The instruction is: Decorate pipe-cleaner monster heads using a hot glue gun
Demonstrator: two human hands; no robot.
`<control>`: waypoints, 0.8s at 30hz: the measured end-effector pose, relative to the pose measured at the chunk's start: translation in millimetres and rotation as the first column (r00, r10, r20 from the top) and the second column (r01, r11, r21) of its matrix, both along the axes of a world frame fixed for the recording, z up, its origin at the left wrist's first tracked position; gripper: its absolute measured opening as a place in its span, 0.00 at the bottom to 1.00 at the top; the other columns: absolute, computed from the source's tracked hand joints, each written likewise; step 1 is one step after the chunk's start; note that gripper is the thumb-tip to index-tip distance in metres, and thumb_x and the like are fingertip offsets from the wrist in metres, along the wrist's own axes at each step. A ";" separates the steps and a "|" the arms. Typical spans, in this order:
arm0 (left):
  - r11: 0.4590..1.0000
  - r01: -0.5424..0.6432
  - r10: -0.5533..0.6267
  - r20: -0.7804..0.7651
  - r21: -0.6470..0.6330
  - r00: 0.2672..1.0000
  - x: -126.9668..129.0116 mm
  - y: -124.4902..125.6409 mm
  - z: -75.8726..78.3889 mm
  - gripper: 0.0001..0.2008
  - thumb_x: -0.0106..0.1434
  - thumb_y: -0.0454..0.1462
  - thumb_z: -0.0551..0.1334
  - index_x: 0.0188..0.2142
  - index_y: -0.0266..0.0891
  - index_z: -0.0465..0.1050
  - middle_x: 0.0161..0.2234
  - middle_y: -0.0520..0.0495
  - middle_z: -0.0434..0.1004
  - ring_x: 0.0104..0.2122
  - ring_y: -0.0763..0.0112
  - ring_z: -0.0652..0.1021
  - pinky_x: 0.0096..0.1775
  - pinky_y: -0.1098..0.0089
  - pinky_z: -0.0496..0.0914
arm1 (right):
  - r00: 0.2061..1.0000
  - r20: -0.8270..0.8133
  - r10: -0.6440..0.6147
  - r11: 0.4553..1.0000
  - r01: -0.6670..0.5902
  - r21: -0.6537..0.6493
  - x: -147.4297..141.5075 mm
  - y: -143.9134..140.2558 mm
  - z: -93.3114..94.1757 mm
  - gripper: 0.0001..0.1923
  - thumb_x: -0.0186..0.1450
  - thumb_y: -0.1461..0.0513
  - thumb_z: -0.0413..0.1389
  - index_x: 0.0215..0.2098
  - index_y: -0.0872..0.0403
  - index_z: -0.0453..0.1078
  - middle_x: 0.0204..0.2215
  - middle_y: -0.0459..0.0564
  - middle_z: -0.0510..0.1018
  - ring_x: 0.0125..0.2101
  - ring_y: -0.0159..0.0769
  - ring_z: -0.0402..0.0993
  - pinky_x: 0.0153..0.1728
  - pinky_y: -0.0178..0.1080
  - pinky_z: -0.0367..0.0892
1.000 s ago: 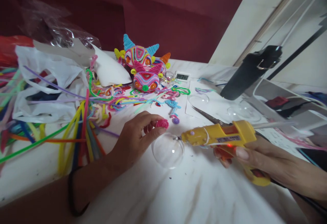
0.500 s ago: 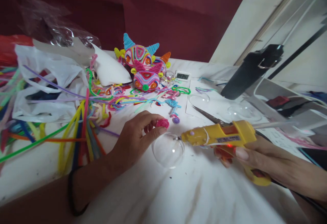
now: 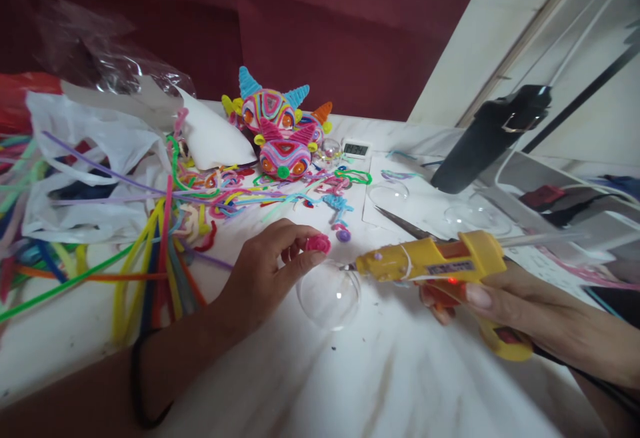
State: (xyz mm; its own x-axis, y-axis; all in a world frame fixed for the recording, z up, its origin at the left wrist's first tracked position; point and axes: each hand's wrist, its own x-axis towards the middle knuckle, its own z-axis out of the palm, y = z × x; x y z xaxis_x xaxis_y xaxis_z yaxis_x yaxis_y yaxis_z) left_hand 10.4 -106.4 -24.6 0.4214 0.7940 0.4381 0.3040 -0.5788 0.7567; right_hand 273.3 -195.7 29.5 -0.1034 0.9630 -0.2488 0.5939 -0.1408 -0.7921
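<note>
My left hand (image 3: 265, 271) pinches a small pink coiled pipe-cleaner piece (image 3: 318, 244) between thumb and fingers, just above a clear plastic half-sphere (image 3: 329, 295) lying on the white table (image 3: 380, 385). My right hand (image 3: 505, 308) grips a yellow hot glue gun (image 3: 435, 265) by its handle, a red light glowing near the trigger. The gun lies nearly level, and its nozzle tip (image 3: 345, 267) touches the upper right rim of the clear half-sphere.
Loose coloured pipe cleaners (image 3: 150, 251) spread across the left side beside white plastic bags (image 3: 100, 158). Two finished pipe-cleaner creature heads (image 3: 280, 131) stand at the back, next to a small digital clock (image 3: 356, 149). Scissors (image 3: 407, 227), more clear domes (image 3: 393, 193) and a black object (image 3: 493, 138) lie right.
The glue gun's rear has tipped up slightly while its nozzle stays at the half-sphere's rim. My left hand holds still with the pink coil.
</note>
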 end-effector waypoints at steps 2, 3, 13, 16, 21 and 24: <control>1.000 0.000 0.000 -0.004 -0.003 1.000 0.1 -0.3 0.9 0.07 0.63 0.40 0.61 0.39 0.41 0.75 0.31 0.52 0.72 0.30 0.74 0.73 0.33 0.74 0.67 | 0.996 0.008 0.087 0.996 -0.087 0.013 1.0 1.9 1.2 0.30 0.58 0.36 0.48 0.25 0.50 0.73 0.23 0.47 0.71 0.19 0.31 0.59 0.18 0.32 0.57; 1.000 -0.001 0.001 -0.007 -0.005 1.000 0.2 -0.4 1.4 0.07 0.63 0.40 0.61 0.38 0.41 0.75 0.31 0.52 0.73 0.30 0.74 0.73 0.33 0.74 0.67 | 0.995 0.017 0.100 0.995 -0.100 0.018 1.1 2.4 2.1 0.29 0.58 0.36 0.48 0.25 0.51 0.74 0.23 0.48 0.71 0.20 0.31 0.60 0.18 0.32 0.56; 1.000 0.003 -0.003 0.001 -0.007 1.000 1.4 0.3 1.4 0.06 0.63 0.39 0.61 0.38 0.41 0.74 0.32 0.51 0.73 0.31 0.74 0.73 0.33 0.74 0.67 | 0.999 -0.020 0.051 0.999 -0.051 -0.015 -1.4 1.2 2.4 0.29 0.58 0.37 0.49 0.25 0.51 0.74 0.25 0.48 0.71 0.23 0.32 0.60 0.21 0.32 0.56; 1.000 -0.003 0.003 0.003 -0.010 1.000 1.6 0.2 1.0 0.07 0.63 0.40 0.61 0.38 0.41 0.75 0.31 0.52 0.73 0.30 0.74 0.72 0.32 0.74 0.67 | 0.996 -0.022 0.088 0.995 -0.088 -0.036 0.9 2.9 0.6 0.29 0.58 0.36 0.49 0.26 0.51 0.74 0.24 0.47 0.69 0.22 0.32 0.60 0.21 0.32 0.58; 1.000 -0.008 0.008 0.001 -0.018 1.000 1.7 -0.4 2.1 0.06 0.63 0.39 0.61 0.38 0.41 0.75 0.31 0.52 0.73 0.30 0.75 0.72 0.33 0.74 0.67 | 0.996 -0.017 0.083 0.996 -0.083 -0.031 4.3 3.2 -1.6 0.30 0.59 0.36 0.48 0.26 0.51 0.74 0.25 0.48 0.70 0.23 0.32 0.61 0.21 0.32 0.58; 1.000 -0.003 0.003 0.002 -0.022 1.000 1.2 -0.6 1.9 0.06 0.63 0.39 0.61 0.38 0.41 0.75 0.32 0.51 0.73 0.30 0.74 0.73 0.33 0.74 0.67 | 0.996 -0.041 0.080 0.996 -0.082 -0.028 3.1 2.3 -1.4 0.28 0.59 0.37 0.49 0.26 0.50 0.75 0.23 0.47 0.69 0.20 0.31 0.58 0.18 0.32 0.55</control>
State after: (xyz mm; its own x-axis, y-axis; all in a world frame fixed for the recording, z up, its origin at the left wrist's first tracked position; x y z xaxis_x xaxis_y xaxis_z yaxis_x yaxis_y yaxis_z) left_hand 11.6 -107.0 -22.7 0.4181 0.8046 0.4216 0.3037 -0.5612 0.7699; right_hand 276.3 -193.5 28.1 -0.1912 0.9432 -0.2716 0.5725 -0.1176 -0.8114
